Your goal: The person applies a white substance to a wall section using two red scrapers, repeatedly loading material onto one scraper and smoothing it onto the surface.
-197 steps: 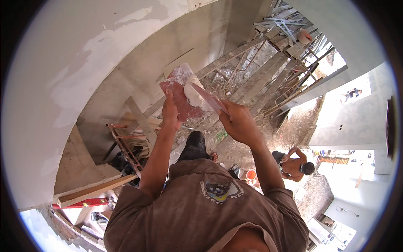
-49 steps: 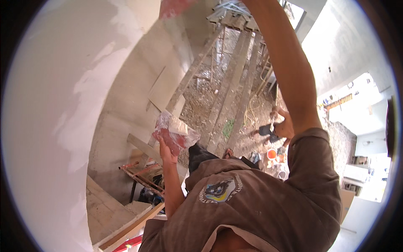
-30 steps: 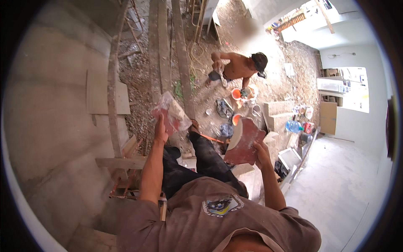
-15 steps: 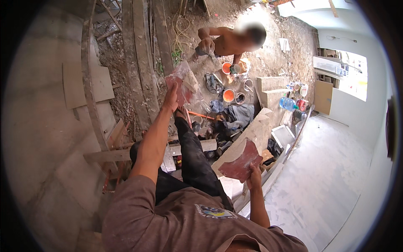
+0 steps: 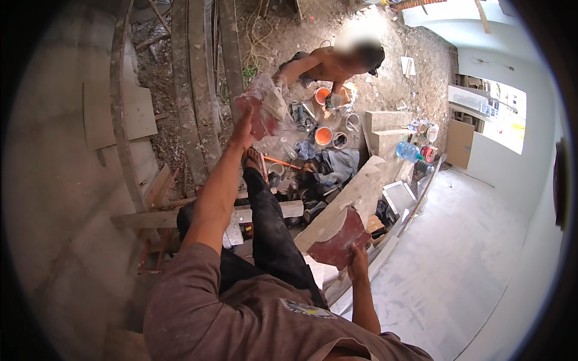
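Note:
My left hand (image 5: 244,131) is stretched forward, its fingers closed on a flat dark-red board (image 5: 262,125). On and around that board lies a crumpled clear plastic bag (image 5: 274,103) with something pale in it; its contents are too blurred to name. A co-worker's arm (image 5: 301,67) reaches to the bag's far edge, where the hand is partly hidden. Lower and to the right, my right hand (image 5: 358,260) grips the edge of a second dark-red board (image 5: 338,245), irregular in outline and smeared with pale residue. It is held tilted, away from the left one.
Orange-filled buckets (image 5: 324,136) stand beyond my feet, with a blue water bottle (image 5: 408,150) to their right. Dark cloths (image 5: 337,163) lie in the middle. Long planks (image 5: 201,90) run along the left, and a broad board (image 5: 337,204) slants below my right hand.
The co-worker's arm has stretched toward the bag at my left hand, and the hand now meets it. My right hand has shifted slightly left and down with its board.

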Tool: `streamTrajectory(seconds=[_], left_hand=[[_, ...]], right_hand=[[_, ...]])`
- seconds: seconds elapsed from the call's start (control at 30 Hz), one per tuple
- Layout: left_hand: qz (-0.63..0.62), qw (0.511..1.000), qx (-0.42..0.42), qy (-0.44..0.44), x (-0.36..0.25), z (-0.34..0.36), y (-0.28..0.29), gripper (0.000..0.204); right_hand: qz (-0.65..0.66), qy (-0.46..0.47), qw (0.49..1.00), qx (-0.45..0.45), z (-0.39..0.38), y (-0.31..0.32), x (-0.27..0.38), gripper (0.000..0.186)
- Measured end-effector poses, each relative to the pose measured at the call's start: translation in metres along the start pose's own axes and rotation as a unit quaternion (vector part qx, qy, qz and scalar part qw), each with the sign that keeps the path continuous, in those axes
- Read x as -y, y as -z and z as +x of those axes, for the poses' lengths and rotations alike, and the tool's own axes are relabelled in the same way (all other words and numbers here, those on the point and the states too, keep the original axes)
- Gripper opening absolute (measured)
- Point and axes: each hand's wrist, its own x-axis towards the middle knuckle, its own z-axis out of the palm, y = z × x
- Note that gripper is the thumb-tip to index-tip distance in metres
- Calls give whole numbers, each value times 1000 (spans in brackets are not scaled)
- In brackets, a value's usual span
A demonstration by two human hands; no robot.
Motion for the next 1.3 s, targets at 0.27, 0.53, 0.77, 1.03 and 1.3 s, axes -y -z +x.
streamTrajectory(seconds=[0.27,0.53,0.77,1.03,1.3], left_hand=[[-42,994,97,-9,-28,8,-4,75],[-64,980,184,-45,-99,-13,-7,75],[-184,898,384,-107,-152,-189,26,61],[-169,908,228,-308,-170,-437,156,65],[-251,823,-121,-495,-112,-571,97,54]], right_hand=[[-33,11,999,-5,-9,-16,10,37],[-14,34,998,54,-7,-34,17,27],[-8,94,974,208,-11,-67,39,24],[27,212,855,472,-57,-304,139,23],[-53,205,675,707,-239,-474,249,25]])
